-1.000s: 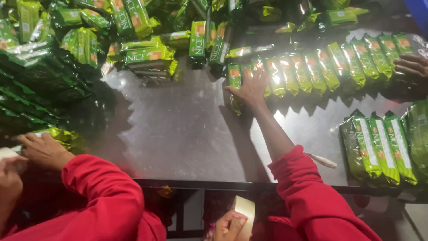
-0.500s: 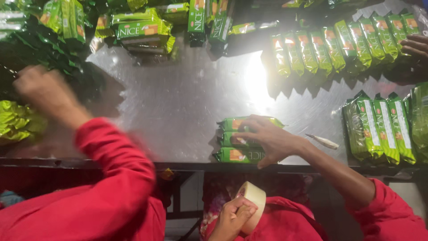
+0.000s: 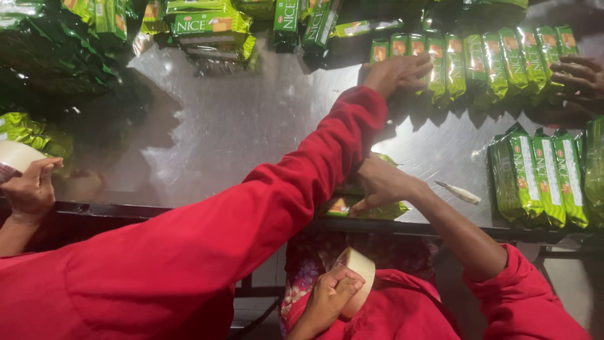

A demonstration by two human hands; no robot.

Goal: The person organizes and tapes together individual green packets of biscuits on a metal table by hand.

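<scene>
Stretching over the steel worktop (image 3: pixel 251 126), your left arm in its red sleeve (image 3: pixel 283 201) runs from the near left corner up to the far edge. There a long row of green biscuit packets (image 3: pixel 491 63) stands side by side. Your left hand (image 3: pixel 396 72) lies on the left end of that row, fingers bent down over the packet tops. I cannot tell whether they clamp a packet or only rest on it.

A second group of green packets (image 3: pixel 541 176) lies at the right edge, well apart from both your hands. Loose packets (image 3: pixel 201 28) are heaped along the far left.

Your right hand (image 3: pixel 377 186) is at the near edge. It is closed narrow over a small stack of packets (image 3: pixel 365 208), which lies just under your palm and partly behind your left sleeve.

Another person's hand (image 3: pixel 582 79) rests on the right end of the long row. A hand below the near edge (image 3: pixel 330 293) holds a roll of tape (image 3: pixel 362 271). Another hand at the left edge (image 3: pixel 31 189) grips a second tape roll (image 3: pixel 16 157).

A small white-handled knife (image 3: pixel 459 192) lies on the worktop just right of your right wrist.
</scene>
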